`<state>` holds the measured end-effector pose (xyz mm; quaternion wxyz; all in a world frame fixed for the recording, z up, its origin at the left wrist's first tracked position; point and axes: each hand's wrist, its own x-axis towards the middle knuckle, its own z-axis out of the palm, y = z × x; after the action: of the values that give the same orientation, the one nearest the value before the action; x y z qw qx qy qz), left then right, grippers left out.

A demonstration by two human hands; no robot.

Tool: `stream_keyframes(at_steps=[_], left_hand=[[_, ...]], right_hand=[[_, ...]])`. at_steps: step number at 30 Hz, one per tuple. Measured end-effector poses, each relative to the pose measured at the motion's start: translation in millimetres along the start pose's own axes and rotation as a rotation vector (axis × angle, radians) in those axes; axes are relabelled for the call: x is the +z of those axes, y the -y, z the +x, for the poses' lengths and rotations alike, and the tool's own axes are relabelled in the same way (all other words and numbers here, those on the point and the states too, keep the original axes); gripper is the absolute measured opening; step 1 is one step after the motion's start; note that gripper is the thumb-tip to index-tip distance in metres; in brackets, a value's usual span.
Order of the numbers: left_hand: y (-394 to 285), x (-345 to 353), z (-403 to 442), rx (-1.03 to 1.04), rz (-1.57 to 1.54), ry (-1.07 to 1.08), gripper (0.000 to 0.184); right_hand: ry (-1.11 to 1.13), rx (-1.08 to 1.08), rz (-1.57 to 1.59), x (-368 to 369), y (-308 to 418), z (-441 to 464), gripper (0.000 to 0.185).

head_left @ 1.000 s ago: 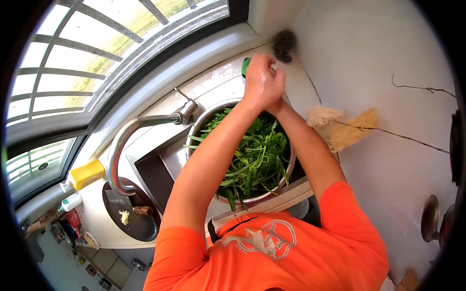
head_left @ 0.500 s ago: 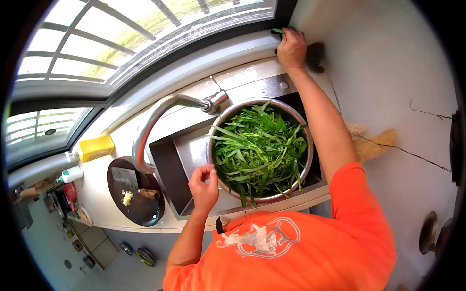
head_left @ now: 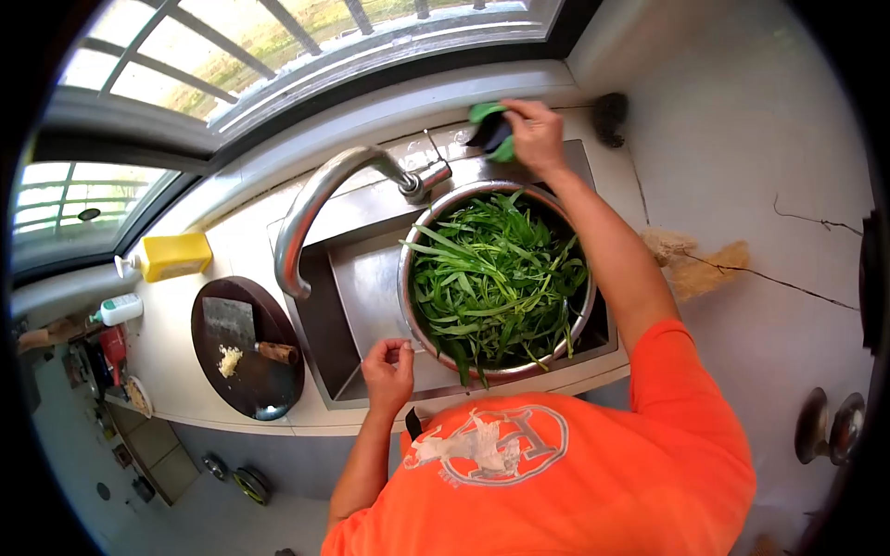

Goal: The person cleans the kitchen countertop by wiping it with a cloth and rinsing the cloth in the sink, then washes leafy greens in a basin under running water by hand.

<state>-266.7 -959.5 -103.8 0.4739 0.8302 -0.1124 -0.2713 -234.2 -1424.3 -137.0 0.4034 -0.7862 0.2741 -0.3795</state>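
Observation:
My right hand (head_left: 538, 134) is closed on a limp green and black cloth (head_left: 501, 148) and holds it over the counter behind the sink, right of the faucet. My left hand (head_left: 387, 375) is by the left front rim of a large metal bowl (head_left: 405, 287), its fingers curled together with nothing visible in them. Long leafy greens (head_left: 496, 278) heap up in this bowl, some hanging over its front rim. The bowl sits over the right part of the sink (head_left: 371, 287).
A curved faucet (head_left: 301, 199) arches over the sink's left side. Left of it, a round cutting board (head_left: 250, 389) bears a cleaver (head_left: 229, 320) and chopped pale bits (head_left: 229, 360). Farther left are a yellow bottle (head_left: 176, 257) and a white bottle (head_left: 119, 309). A dark brush-like clump (head_left: 609, 119) stands in the corner.
My right hand has moved from the corner by the windowsill toward the faucet, bringing the green and black cloth with it. My left hand has stayed near the bowl's rim.

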Motion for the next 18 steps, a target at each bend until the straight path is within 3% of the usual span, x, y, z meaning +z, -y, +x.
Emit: stream_keyframes(at_steps=[1, 4, 5, 8, 10, 12, 14, 16, 18], left_hand=[[0.0, -6.6, -3.3, -0.007, -0.001, -0.022, 0.013], [9.0, -22.8, -8.2, -0.028, 0.040, -0.061, 0.011], [9.3, -25.9, -10.3, -0.043, 0.044, -0.058, 0.010], [10.6, -27.1, -16.6, -0.068, 0.040, -0.066, 0.010], [10.7, -27.0, -23.5, -0.073, 0.036, -0.044, 0.011], [9.6, -23.2, -22.9, -0.059, 0.011, -0.033, 0.012], [9.3, -28.3, -26.9, -0.042, 0.047, -0.024, 0.012], [16.9, -33.6, -33.7, -0.029, 0.048, -0.057, 0.012], [28.9, -40.7, -41.2, -0.079, 0.034, -0.114, 0.012]], right_hand=[[-0.080, -0.016, -0.129, -10.1, -5.2, 0.9, 0.017], [0.063, -0.110, -0.556, -19.3, -28.4, -6.9, 0.020], [0.188, -0.035, -0.626, -12.7, -43.9, -11.1, 0.025], [0.224, -0.064, -0.635, 31.6, -40.4, -25.6, 0.029], [0.338, -0.097, -0.292, 55.7, -20.1, -27.9, 0.029], [0.601, 0.001, -0.015, 63.2, -4.9, -14.2, 0.026], [0.633, 0.190, 0.040, 62.5, 1.2, -3.1, 0.025], [0.393, 0.263, 0.226, 52.0, 5.3, 11.9, 0.021], [0.205, 0.193, 0.178, 34.0, 7.0, 31.2, 0.022]])
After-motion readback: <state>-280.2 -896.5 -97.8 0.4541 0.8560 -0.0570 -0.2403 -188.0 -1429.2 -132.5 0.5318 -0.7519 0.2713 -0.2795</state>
